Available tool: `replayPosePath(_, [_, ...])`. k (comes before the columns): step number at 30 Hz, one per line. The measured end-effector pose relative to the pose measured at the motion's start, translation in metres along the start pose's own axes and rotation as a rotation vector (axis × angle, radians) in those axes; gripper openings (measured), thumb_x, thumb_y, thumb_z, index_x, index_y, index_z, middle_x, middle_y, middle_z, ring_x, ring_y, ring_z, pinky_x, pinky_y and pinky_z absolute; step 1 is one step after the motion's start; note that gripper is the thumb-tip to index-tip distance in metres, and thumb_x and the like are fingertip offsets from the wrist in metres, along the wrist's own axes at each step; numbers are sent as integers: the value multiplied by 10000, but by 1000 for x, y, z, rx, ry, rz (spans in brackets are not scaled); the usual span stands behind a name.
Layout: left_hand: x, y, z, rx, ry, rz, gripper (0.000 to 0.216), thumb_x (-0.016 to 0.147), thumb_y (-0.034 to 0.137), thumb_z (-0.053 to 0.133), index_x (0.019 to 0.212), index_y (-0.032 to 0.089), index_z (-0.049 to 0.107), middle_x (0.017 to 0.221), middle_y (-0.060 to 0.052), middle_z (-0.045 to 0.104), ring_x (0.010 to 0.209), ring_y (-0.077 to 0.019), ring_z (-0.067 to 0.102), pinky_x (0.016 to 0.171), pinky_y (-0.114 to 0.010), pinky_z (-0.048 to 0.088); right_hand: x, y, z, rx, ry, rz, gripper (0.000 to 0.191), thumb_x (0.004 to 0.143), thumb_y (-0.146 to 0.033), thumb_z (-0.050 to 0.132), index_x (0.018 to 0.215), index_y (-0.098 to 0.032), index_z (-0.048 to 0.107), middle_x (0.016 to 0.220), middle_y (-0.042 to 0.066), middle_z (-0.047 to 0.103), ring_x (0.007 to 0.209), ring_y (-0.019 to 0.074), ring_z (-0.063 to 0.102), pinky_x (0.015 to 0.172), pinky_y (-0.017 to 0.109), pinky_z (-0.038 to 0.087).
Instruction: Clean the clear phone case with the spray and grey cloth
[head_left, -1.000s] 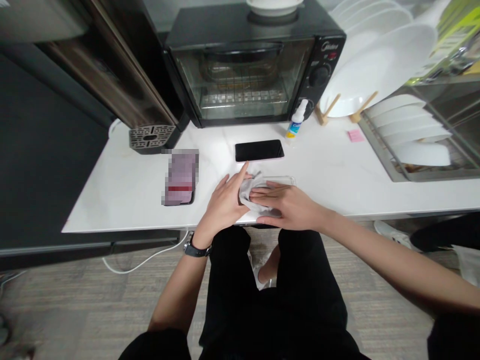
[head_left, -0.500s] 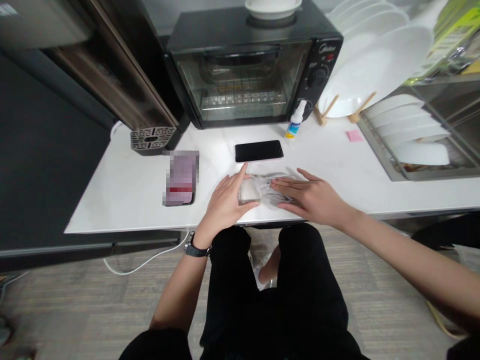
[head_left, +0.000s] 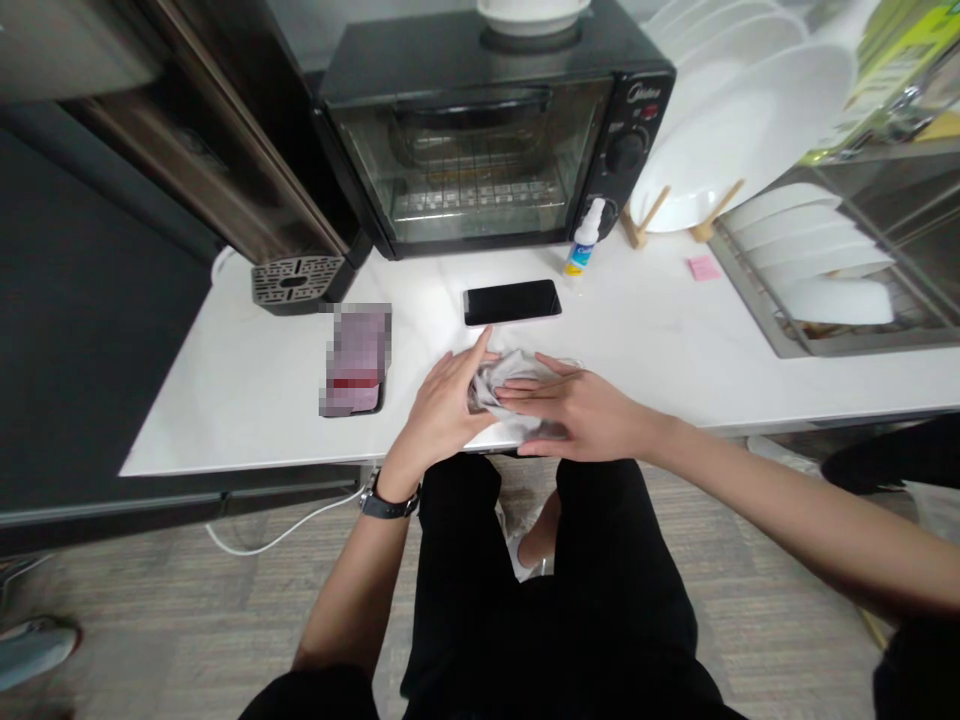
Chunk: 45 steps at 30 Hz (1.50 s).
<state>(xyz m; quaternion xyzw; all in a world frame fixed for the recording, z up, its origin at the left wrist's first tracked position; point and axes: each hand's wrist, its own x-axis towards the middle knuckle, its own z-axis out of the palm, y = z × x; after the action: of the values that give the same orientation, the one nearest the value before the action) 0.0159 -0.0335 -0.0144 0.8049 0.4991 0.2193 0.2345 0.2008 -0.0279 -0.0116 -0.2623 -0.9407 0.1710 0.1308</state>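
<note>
My left hand [head_left: 448, 405] rests on the counter with its thumb and fingers around the left end of a clear, flat rectangular case [head_left: 473, 400], which looks like a phone case. A crumpled light grey cloth [head_left: 514, 366] covers most of it. My right hand [head_left: 581, 408] presses the cloth down with its fingers stretched forward over it. Just behind the hands lies a black-screened phone [head_left: 512, 302]. Left of them is another phone [head_left: 358, 355], its face blurred out in purple. A small spray bottle [head_left: 584, 240] with a white top stands beyond.
A black toaster oven [head_left: 480, 150] stands at the back of the white counter [head_left: 217, 400]. Left is a machine with a drip tray [head_left: 296, 280]. White plates [head_left: 742, 130] stand in a wooden rack at right, near a sink [head_left: 817, 345] holding bowls. A pink sticky note [head_left: 703, 267] lies between.
My right hand has slid left and slightly toward me with the cloth, which now covers the pale case face that showed before. My left hand keeps its hold. A shoe appears at lower left.
</note>
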Motion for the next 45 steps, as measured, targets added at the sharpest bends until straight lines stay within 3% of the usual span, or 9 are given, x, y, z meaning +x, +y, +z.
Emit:
replayPosePath(6, [1, 1, 0, 1, -2, -22, 797, 606, 311, 520, 1171, 298, -43, 1134, 31, 345, 1024, -181, 326, 896, -322, 236, 26, 5, 1, -62, 18, -31, 455, 702, -414, 382, 1115, -232, 325, 1133, -24, 365, 1039, 168, 336, 961, 339, 50])
replayPosePath(15, [-1, 3, 2, 32, 43, -32, 791, 602, 351, 520, 1175, 295, -23, 1107, 32, 378, 1022, -205, 307, 887, -336, 232, -37, 15, -17, -124, 14, 174, 532, 671, -413, 424, 1149, -246, 260, 1161, 7, 328, 1050, 198, 319, 940, 418, 153])
replayPosePath(19, [-1, 2, 2, 19, 35, -25, 828, 589, 343, 535, 1172, 294, -51, 1103, 32, 381, 1012, -209, 315, 878, -350, 239, -48, 7, -19, -70, -32, 135, 519, 666, -399, 438, 1139, -263, 274, 1126, -5, 381, 1052, 180, 318, 942, 410, 172])
replayPosePath(28, [-1, -1, 2, 7, 25, -13, 757, 583, 178, 509, 1173, 311, 53, 1088, 40, 384, 1007, -199, 319, 868, -318, 270, 15, 0, 6, -75, -45, -63, 566, 688, -471, 352, 1162, -184, 237, 1152, 34, 347, 1087, 150, 257, 957, 366, 96])
replayPosePath(31, [-1, -1, 2, 30, 34, -36, 745, 598, 203, 502, 1173, 314, 41, 1074, 34, 392, 1002, -205, 320, 867, -330, 267, 23, 7, 5, -101, -34, -55, 524, 707, -440, 345, 1158, -194, 242, 1163, 22, 328, 1078, 159, 277, 956, 374, 66])
replayPosePath(36, [-2, 1, 2, 31, 55, -45, 812, 607, 337, 514, 1175, 278, -65, 1090, 15, 389, 1007, -217, 314, 871, -355, 244, -13, 19, -11, -64, -6, 104, 513, 674, -391, 431, 1143, -291, 249, 1170, -33, 304, 1069, 172, 290, 956, 370, 112])
replayPosePath(39, [-2, 3, 3, 36, 58, -39, 786, 605, 386, 505, 1176, 293, -28, 1093, 20, 392, 1005, -220, 321, 870, -365, 234, -40, 19, -21, -74, 11, 183, 530, 649, -382, 463, 1135, -273, 282, 1155, -13, 333, 1044, 203, 323, 946, 396, 146])
replayPosePath(42, [-2, 4, 4, 34, 37, -30, 779, 597, 385, 515, 1170, 318, -9, 1092, 28, 397, 1018, -218, 313, 865, -370, 235, -53, 13, -23, -81, -25, 161, 518, 648, -378, 465, 1126, -253, 309, 1123, 1, 383, 1038, 209, 331, 938, 409, 170])
replayPosePath(45, [-1, 4, 4, 21, 19, -19, 781, 593, 360, 528, 1164, 337, -4, 1091, 36, 398, 1023, -206, 315, 869, -365, 235, -44, 3, -16, -74, -60, 89, 521, 669, -398, 429, 1142, -251, 272, 1128, -7, 378, 1066, 176, 292, 952, 389, 142])
